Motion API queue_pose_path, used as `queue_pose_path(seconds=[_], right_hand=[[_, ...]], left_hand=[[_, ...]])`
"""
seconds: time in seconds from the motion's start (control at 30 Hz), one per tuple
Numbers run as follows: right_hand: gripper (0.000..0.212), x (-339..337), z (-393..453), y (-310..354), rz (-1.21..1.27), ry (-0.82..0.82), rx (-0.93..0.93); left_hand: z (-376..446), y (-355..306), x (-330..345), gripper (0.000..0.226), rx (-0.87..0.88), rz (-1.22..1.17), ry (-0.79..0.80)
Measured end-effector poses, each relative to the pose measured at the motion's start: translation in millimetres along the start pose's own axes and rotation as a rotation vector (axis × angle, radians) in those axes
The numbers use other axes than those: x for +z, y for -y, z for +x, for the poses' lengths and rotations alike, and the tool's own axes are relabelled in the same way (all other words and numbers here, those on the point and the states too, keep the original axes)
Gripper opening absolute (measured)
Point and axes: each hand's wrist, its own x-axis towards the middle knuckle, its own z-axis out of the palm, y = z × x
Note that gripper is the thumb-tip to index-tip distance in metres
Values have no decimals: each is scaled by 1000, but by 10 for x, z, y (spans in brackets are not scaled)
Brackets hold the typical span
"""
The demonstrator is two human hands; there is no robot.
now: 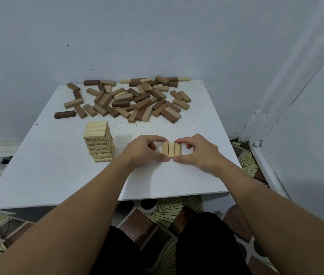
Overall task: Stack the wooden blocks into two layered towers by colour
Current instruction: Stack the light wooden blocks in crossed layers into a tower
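Head view: my left hand and right hand pinch a row of three pale blocks between them, side by side on the white table, near centre. Pale tower stands just left. Loose mixed blocks pile lies along the far edge.
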Motion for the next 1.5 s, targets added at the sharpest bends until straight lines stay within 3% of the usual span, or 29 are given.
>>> queue_pose_path(seconds=[0.17,0.37,0.57,1.5], right_hand=[[57,6,-5,-1,-3,5,8],[68,8,2,5,-22,11,29],[56,-7,0,8,-14,12,18],[53,44,64,-30,-97,33,-8]], left_hand=[[-48,13,37,63,24,70,-41],[-31,-53,-24,81,-12,69,46],[52,-53,-10,70,-25,89,65],[-42,-76,6,55,60,161,17]])
